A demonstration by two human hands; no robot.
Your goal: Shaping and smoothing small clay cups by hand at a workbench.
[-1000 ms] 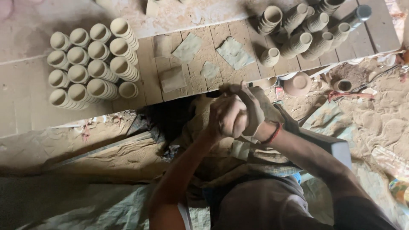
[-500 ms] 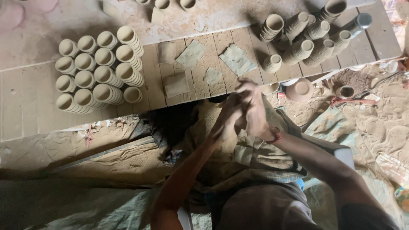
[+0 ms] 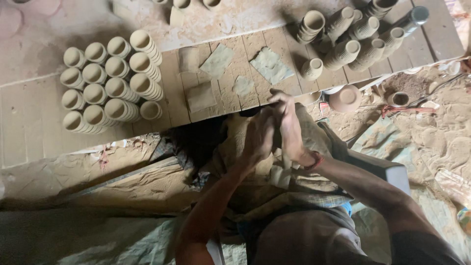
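My left hand [image 3: 256, 138] and my right hand [image 3: 290, 128] are pressed together over my lap, just below the edge of the wooden board [image 3: 29, 122]. They close around a small clay piece [image 3: 276, 140] that is almost wholly hidden between the palms. The right hand's fingers lie over the top of the left. A red band [image 3: 314, 162] circles my right wrist. A sand-coloured cloth [image 3: 245, 132] is spread under the hands.
Stacks of unfired clay cups [image 3: 108, 83] lie in rows on the board's left. More stacked cups [image 3: 346, 34] are piled at the upper right. Several flat clay slabs [image 3: 270, 65] lie between them. A shallow clay dish [image 3: 346, 98] and a small pot [image 3: 398, 99] sit on the sandy ground.
Both hands have moved up toward the board's edge, staying clasped. The right hand has slid further over the left.
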